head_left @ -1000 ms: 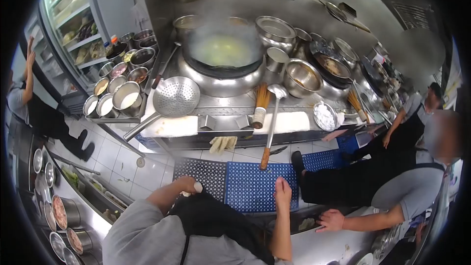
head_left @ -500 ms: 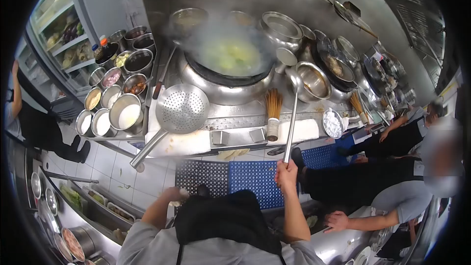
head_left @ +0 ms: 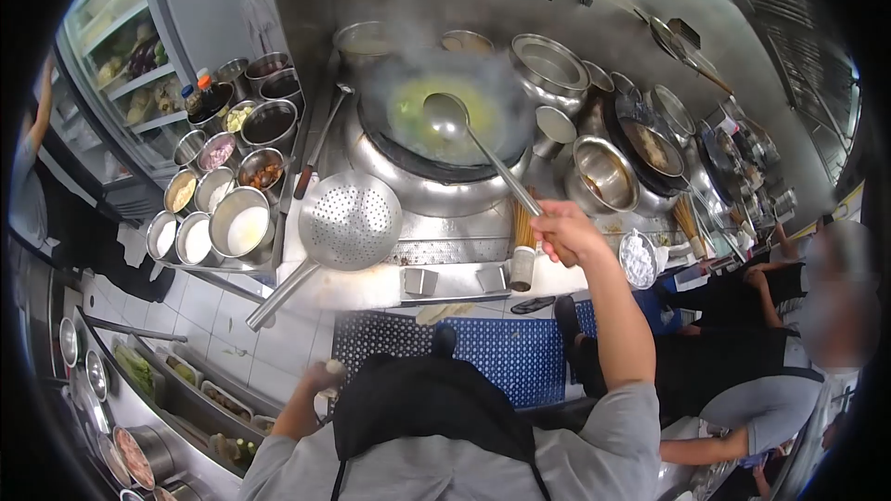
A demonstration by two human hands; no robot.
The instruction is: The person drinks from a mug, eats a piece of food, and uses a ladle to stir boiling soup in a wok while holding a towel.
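Observation:
My right hand (head_left: 568, 230) is wrapped round the handle of a long steel ladle (head_left: 447, 117). The ladle's bowl is over the steaming wok (head_left: 382, 136), at or just above the yellow-green food (head_left: 415, 102); the steam hides whether it touches. Low at my left side, my left hand (head_left: 318, 382) is closed, with something small and pale at its fingers that I cannot make out. Between my hands and the wok, a perforated strainer (head_left: 351, 220) lies across the counter edge. A bamboo wok brush (head_left: 522, 264) stands just left of my right hand.
Seasoning pots (head_left: 243, 223) crowd the left counter. A steel bowl (head_left: 603, 174) and a second wok (head_left: 650, 134) sit to the right. A co-worker (head_left: 742, 399) stands close on my right, another person (head_left: 83, 223) at far left. Blue matting (head_left: 506, 353) covers the floor.
My right hand has moved forward and slightly right, swinging the ladle's bowl left from beside the steel bowl to over the wok. The steam has thinned. My left hand has dropped slightly.

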